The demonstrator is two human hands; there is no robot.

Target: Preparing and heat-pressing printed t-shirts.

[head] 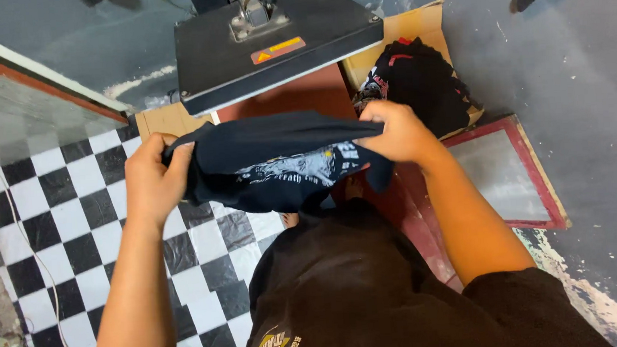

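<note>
Both hands hold a dark printed T-shirt (278, 165) stretched between them at chest height: the left hand (151, 182) is closed around a bunched edge of the cloth, and the right hand (397, 133) pinches the opposite edge with fingers curled over the fabric. Between the two grips the shirt sags in loose folds, its pale printed graphic partly showing and creased. Just beyond the grip, a heat press (276, 40) stands with its flat upper plate raised over a reddish lower platen (295, 94). Beyond the right hand, a cardboard box (414, 25) holds a heap of dark garments (418, 80); outward of that wrist a red-framed screen (506, 172) lies on the grey floor. Below the left hand runs black-and-white checked flooring (69, 214). As a judgement, the folds are the risk: if the cloth stays bunched when laid down, a crease could be pressed in or the print sit crooked, and fingers near the plate could be burned.
</note>
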